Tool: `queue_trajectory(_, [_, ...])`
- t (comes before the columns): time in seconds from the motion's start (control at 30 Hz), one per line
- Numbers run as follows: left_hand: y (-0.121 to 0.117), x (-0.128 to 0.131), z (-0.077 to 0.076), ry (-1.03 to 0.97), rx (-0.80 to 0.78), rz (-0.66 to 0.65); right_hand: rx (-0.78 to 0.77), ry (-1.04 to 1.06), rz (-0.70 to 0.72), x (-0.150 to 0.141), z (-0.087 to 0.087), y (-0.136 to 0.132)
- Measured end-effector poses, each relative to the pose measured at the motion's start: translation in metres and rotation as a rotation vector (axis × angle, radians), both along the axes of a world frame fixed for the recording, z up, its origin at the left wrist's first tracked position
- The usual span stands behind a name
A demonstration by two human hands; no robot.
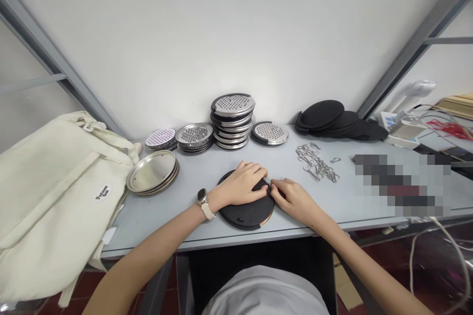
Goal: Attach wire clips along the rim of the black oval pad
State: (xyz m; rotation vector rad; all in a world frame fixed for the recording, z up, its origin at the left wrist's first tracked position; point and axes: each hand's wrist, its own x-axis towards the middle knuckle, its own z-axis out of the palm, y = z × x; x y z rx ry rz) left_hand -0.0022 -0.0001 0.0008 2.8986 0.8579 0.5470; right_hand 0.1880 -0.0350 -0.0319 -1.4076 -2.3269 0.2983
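A black round disc [246,215] lies flat on the table in front of me, with a small dark slot near its front and a thin shiny strip along its right front edge. My left hand [244,183] rests across the top of the disc and holds it, fingers bent toward the right edge. At that edge sits a small silver metal clip [267,181]. My right hand [293,198] pinches the clip between thumb and forefinger. More silver spring clips [318,163] lie in a loose pile behind my right hand.
Behind stand stacked round graters [234,105], another grater [271,133], a stack of grating plates [194,134] and a lilac perforated disc [160,138]. Plain metal discs [153,172] lie left, by a cream bag [62,197]. Black discs [321,115] overlap at back right, near a white device [402,128].
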Motion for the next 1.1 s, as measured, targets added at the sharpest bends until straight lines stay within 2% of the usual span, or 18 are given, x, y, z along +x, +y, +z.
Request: queue_trajectory(1.1, [-0.0002,0.0004,-0.0005,-0.03,-0.016,-0.01,-0.003,0.016,0.005,0.0003,0.0006,0.0007])
